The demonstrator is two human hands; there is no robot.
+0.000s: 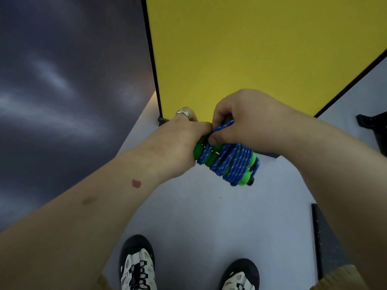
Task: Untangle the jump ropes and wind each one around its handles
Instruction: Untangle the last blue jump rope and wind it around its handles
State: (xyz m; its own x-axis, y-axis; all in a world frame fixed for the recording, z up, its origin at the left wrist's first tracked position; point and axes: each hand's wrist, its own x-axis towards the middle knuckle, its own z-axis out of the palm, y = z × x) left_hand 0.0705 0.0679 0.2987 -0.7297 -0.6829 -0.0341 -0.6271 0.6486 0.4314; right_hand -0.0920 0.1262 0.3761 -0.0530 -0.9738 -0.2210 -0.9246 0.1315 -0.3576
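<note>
Table (261, 49), yellow top with black edging, its near corner just behind both hands. Floor (199, 216) pale below, two shoes (137, 264) at bottom. Left hand (180, 143) gripping green handles (199, 151) at their left end, held in the air. Right hand (247, 122) pinching a loop of blue rope (230, 162), mostly coiled around handles. Ring (184, 113) on left finger.

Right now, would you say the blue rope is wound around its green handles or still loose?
Nearly all wound: the blue rope coils closely around the green handles; the right hand pinches one last strand.
</note>
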